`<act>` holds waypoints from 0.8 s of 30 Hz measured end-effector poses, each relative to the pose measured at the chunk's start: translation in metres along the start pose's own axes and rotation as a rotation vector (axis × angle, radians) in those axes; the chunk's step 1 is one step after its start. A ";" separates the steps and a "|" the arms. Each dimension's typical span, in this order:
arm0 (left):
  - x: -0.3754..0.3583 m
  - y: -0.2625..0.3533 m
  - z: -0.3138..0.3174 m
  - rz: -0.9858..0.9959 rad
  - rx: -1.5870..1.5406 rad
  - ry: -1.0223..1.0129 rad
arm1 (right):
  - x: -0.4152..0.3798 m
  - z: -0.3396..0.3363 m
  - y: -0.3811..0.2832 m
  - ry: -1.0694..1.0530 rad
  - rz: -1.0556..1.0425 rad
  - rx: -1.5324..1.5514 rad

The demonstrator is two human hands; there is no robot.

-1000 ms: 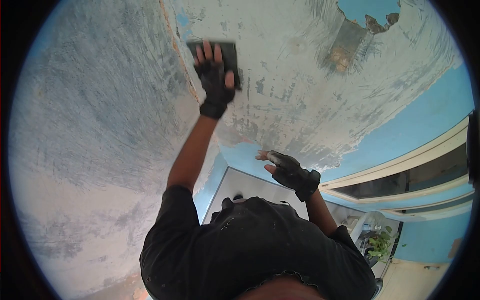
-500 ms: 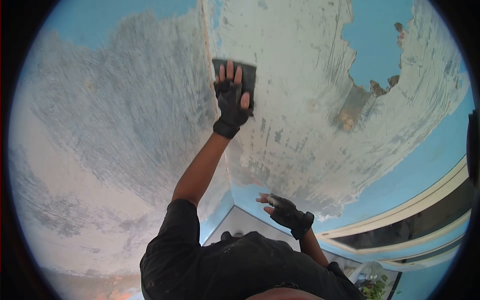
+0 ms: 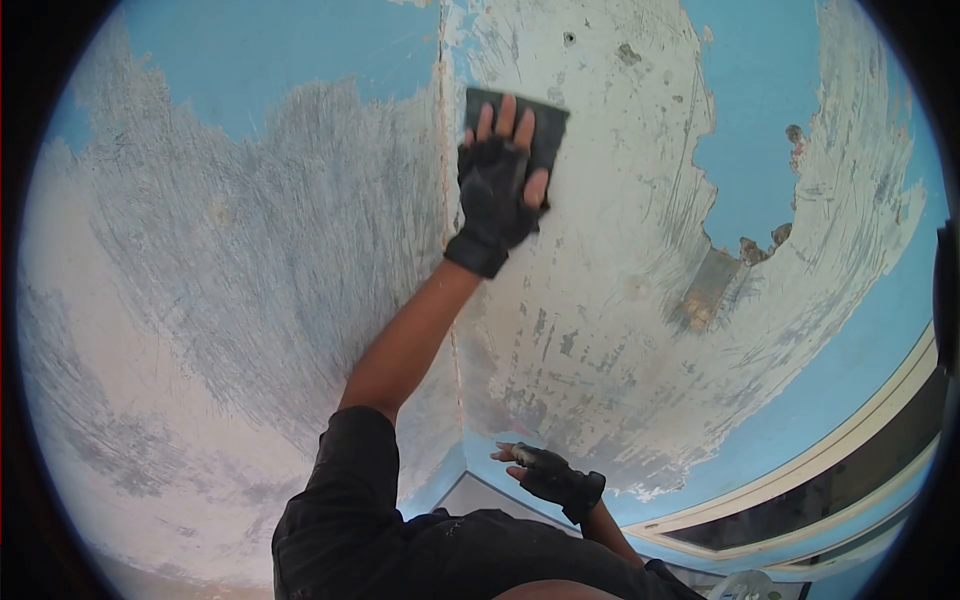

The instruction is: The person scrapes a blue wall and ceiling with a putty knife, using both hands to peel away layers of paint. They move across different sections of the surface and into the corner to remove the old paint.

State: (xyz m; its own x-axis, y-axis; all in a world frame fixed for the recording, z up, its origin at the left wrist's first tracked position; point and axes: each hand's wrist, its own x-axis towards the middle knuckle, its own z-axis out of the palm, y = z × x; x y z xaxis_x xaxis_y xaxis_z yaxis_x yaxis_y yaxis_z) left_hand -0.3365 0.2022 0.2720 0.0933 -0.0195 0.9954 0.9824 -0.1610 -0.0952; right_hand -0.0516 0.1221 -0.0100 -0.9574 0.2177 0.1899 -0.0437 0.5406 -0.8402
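My left hand [image 3: 497,185], in a black fingerless glove, presses a dark flat sheet [image 3: 548,135] against the scraped wall [image 3: 620,180], just right of the vertical corner line [image 3: 446,180]. Its fingers lie spread over the sheet, with the thumb on the right side, and the palm hides part of it. Lower down, my right hand [image 3: 553,477], gloved the same way, hangs away from the sheet with its fingers apart and nothing visible in it.
Scratched grey-white plaster covers the left wall [image 3: 250,230], with blue paint above. A blue patch [image 3: 750,150] with broken edges is on the right wall. A rough rectangular recess [image 3: 708,290] lies below it. A framed window opening [image 3: 780,510] is at lower right.
My left hand and the sheet have moved up the wall and slightly right, farther from the corner line. The view has tilted upward. My right hand appears lower and a little farther left.
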 end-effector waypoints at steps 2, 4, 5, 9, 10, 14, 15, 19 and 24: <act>-0.014 0.005 0.001 -0.014 -0.031 -0.036 | -0.001 0.005 0.008 0.002 -0.015 -0.034; 0.015 -0.004 0.006 0.061 -0.016 0.050 | 0.000 0.005 0.006 0.010 -0.028 -0.076; 0.039 -0.011 0.010 0.068 -0.014 0.079 | 0.002 0.002 0.000 -0.013 0.036 -0.042; 0.141 -0.016 0.002 0.032 -0.066 0.106 | 0.017 -0.005 -0.009 0.008 -0.032 -0.134; 0.147 -0.015 0.002 0.037 -0.060 0.121 | 0.019 -0.005 -0.010 0.017 -0.039 -0.190; 0.086 -0.017 0.012 0.033 -0.048 0.086 | 0.015 -0.001 -0.011 0.113 -0.073 -0.039; 0.051 -0.013 0.013 0.057 -0.021 0.078 | 0.010 0.002 -0.009 0.113 -0.063 -0.031; -0.132 0.021 0.003 -0.142 -0.002 -0.032 | -0.013 0.014 0.013 0.124 -0.064 -0.035; -0.206 0.017 0.004 -0.214 -0.018 -0.106 | -0.020 0.011 0.008 0.100 0.040 -0.026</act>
State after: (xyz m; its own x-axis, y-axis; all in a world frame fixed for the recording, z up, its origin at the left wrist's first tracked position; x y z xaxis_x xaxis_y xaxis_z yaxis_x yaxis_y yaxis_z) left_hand -0.3387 0.2070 0.0654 -0.0998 0.1203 0.9877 0.9785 -0.1683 0.1194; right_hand -0.0362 0.1137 -0.0261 -0.9249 0.3188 0.2071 0.0029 0.5506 -0.8347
